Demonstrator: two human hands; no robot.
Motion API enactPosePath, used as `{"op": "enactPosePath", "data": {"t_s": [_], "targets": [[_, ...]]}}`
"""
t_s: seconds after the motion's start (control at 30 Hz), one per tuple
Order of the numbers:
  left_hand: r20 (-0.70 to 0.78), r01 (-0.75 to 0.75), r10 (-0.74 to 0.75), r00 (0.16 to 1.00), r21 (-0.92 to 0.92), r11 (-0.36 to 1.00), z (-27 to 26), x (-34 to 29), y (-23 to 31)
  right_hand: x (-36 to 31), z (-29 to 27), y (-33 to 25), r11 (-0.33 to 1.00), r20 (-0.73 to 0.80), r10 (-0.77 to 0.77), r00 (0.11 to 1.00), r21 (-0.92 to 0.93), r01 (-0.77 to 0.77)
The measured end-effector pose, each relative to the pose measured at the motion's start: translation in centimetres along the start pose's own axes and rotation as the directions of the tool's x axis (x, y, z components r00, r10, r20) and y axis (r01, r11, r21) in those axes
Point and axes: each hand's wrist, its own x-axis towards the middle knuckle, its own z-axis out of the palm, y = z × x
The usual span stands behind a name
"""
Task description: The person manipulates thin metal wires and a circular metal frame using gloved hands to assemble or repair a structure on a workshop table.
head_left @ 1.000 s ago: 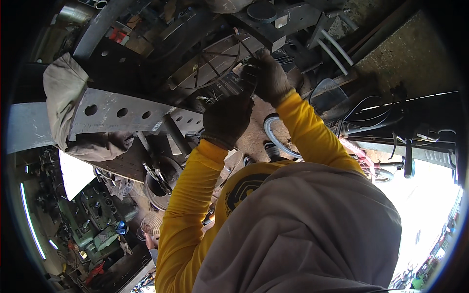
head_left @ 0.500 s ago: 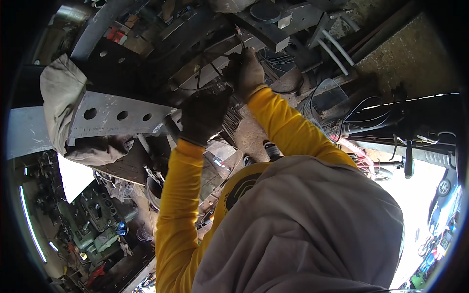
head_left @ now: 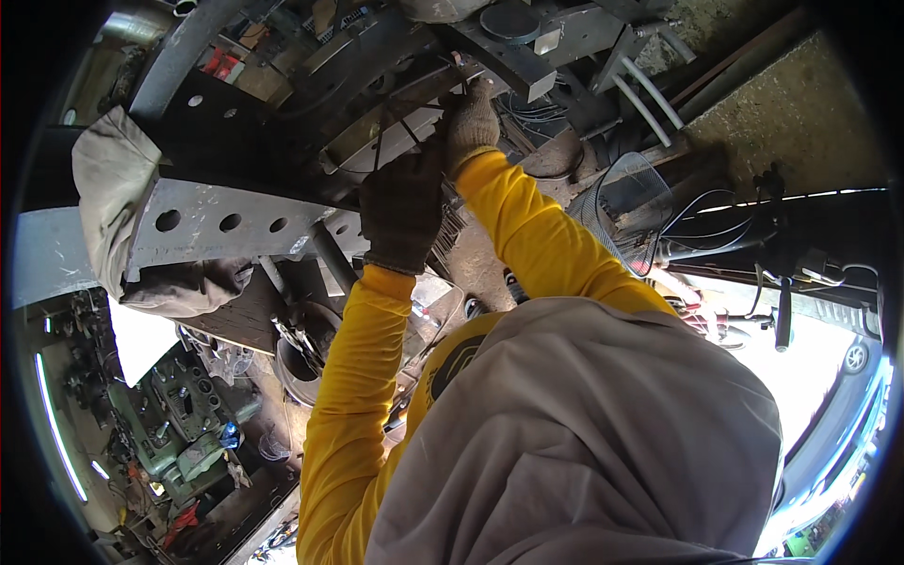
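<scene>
My left hand (head_left: 403,212), in a dark work glove, is closed and in shadow; its fingertips are too dark to tell what they grip. Just beyond it to the right, my right hand (head_left: 474,122) wears a paler knit glove, its fingers curled round something dark that I cannot make out. The two hands nearly meet above the dark metalwork. Beside my left hand runs a grey steel beam (head_left: 198,221) with a row of round holes. A beige cloth (head_left: 115,193) drapes over the beam's left part. A thin dark rod (head_left: 379,137) stands near the left hand.
A wire mesh basket (head_left: 621,212) stands right of my right forearm. Coiled cables (head_left: 537,118) and metal pipes (head_left: 650,99) lie beyond it. A round container of tools (head_left: 299,363) sits below the beam. Greenish machinery (head_left: 169,400) fills the lower left, and a vehicle (head_left: 829,433) shows at the right.
My left hand has shifted right and slightly away from me, coming closer to the right hand. The right hand has moved a little farther away. Both forearms shifted with them.
</scene>
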Motion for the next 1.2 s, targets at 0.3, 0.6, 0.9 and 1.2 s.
{"op": "enactPosePath", "data": {"t_s": [0.3, 0.6, 0.9, 1.2], "targets": [[0.007, -0.035, 0.035, 0.999, -0.019, 0.999, 0.8, 1.9, 0.9, -0.3, -0.1, -3.8, 0.989, 0.230, 0.139, 0.963, 0.025, -0.149], [-0.137, -0.151, 0.150, 0.979, 0.007, 0.989, 1.1, 2.3, -2.4, -0.5, 0.5, -0.5, 0.998, -0.002, -0.048, 0.999, 0.027, 0.048], [-0.098, -0.091, 0.096, 0.991, 0.049, 0.995, 0.8, 1.7, -1.6, 1.4, -0.4, 0.3, 0.989, 0.114, -0.013, 0.993, 0.146, -0.004], [-0.158, -0.100, 0.107, 0.982, 0.055, 0.993, 1.7, 3.3, -0.8, 4.1, -5.3, 1.2, 0.563, 0.634, -0.314, 0.707, -0.475, 0.676]]}}
